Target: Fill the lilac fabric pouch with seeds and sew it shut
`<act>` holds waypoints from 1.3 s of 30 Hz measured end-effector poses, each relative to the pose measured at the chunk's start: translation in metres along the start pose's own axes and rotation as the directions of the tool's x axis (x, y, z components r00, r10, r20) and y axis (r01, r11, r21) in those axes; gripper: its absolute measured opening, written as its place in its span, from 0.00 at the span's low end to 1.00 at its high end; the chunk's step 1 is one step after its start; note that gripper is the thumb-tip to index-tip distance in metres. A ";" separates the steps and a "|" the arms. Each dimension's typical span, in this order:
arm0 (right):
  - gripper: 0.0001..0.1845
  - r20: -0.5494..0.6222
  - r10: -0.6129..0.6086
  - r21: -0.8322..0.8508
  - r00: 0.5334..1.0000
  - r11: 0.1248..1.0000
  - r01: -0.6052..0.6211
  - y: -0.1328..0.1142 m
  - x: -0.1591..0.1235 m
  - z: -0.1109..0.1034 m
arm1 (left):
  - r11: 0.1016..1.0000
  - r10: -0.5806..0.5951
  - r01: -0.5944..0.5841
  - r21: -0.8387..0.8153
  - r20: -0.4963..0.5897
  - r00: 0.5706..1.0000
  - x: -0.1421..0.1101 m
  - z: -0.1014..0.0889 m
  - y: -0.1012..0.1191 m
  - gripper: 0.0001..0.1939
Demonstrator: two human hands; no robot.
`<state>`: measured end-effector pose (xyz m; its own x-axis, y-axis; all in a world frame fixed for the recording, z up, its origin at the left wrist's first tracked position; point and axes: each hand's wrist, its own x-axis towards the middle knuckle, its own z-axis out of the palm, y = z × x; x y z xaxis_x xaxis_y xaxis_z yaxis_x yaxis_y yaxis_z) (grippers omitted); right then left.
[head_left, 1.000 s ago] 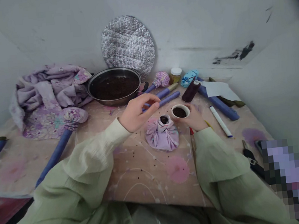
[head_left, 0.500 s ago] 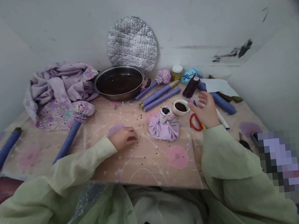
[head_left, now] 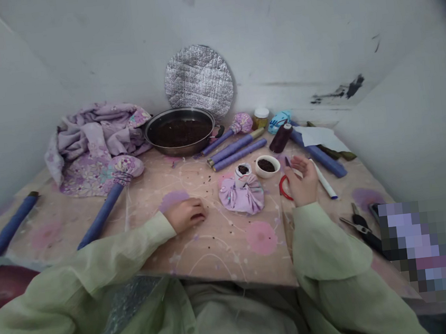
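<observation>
Fingers of the left hand curled loosely on the flower-printed tablecloth, anything under them hidden; the right hand was released, half spread. Between them sat a puckered, round cloth pouch, near a smooth white bowl and a thread spool. Red-handled scissors lay between pouch and right hand.

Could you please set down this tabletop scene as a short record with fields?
left hand: loosely curled, at the tablecloth
right hand: open, beside a red handle; contact unclear
pouch: purple fabric, neck up, dark bits inside
cup: white, right of the pouch, holding dark granules
pan: at the back, before a round silvery panel
</observation>
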<state>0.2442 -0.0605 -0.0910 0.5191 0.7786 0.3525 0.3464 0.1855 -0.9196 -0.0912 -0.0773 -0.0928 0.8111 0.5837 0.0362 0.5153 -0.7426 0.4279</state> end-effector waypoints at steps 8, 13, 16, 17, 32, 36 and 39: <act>0.21 -0.013 0.042 0.028 0.999 0.999 -0.041 0.015 -0.003 -0.002 | 0.989 0.029 -0.036 0.141 0.050 0.998 0.007 -0.005 0.005 0.09; 0.22 0.023 0.055 0.041 0.998 0.998 -0.056 0.024 -0.007 0.002 | 0.974 -0.036 0.042 0.222 -0.030 0.999 0.022 -0.025 -0.015 0.08; 0.23 0.046 0.052 0.055 0.998 0.997 -0.055 0.028 -0.011 0.006 | 0.959 -0.127 0.167 0.231 -0.179 0.976 0.033 -0.039 -0.035 0.07; 0.22 0.056 0.051 0.054 0.997 0.997 -0.054 0.029 -0.012 0.007 | 0.955 -0.146 0.197 0.219 -0.228 0.963 0.038 -0.043 -0.040 0.06; 0.16 0.136 -0.013 -0.017 0.991 1.000 0.016 0.039 -0.014 0.007 | 0.967 0.043 -0.117 -0.228 -0.305 0.952 0.131 0.002 0.002 0.33; 0.15 0.142 -0.036 -0.033 0.989 0.999 0.041 0.042 -0.013 0.006 | 0.957 0.111 -0.191 -0.218 -0.333 0.937 0.127 0.010 -0.014 0.33; 0.14 0.160 -0.019 -0.032 0.987 0.999 0.024 0.040 -0.014 0.006 | 0.954 0.119 -0.206 -0.216 -0.355 0.927 0.124 0.017 -0.023 0.33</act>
<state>0.2462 -0.0603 -0.1332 0.3807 0.8609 0.3375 0.3839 0.1849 -0.9047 0.0025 0.0070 -0.1133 0.7155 0.5691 0.4052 0.2652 -0.7578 0.5961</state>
